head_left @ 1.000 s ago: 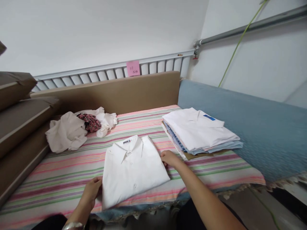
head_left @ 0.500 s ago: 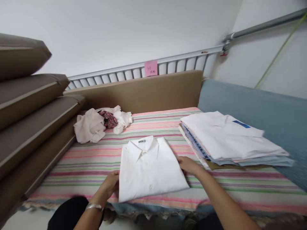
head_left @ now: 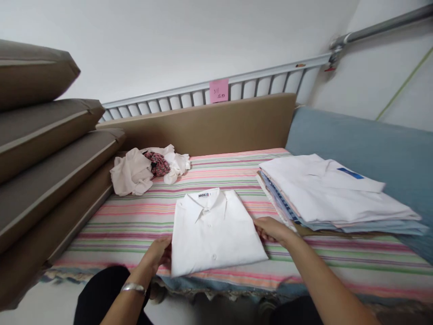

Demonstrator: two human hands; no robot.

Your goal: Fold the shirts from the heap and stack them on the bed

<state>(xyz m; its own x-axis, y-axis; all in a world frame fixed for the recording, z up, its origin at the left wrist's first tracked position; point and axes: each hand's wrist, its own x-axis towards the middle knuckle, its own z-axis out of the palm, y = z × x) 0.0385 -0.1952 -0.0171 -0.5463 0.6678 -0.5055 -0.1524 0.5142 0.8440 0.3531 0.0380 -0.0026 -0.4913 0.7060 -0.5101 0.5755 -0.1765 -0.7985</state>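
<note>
While L hand (head_left: 158, 253) & R hand (head_left: 270, 229) pinch shirt (head_left: 216, 239) at sides, collar label (head_left: 203, 195) reads "MOK" — pink note (head_left: 218, 90) approx. "311".

pretty soft, even indoor light, white shirt (head_left: 218, 234) about the brightest bit, slight shadow under the right hand (head_left: 272, 229), glint on the silver bracelet (head_left: 133, 287), stacked cushions (head_left: 57, 174) kinda dim, pink note (head_left: 218, 90) writing mushy, wide-angle stretch toward the edges
</note>
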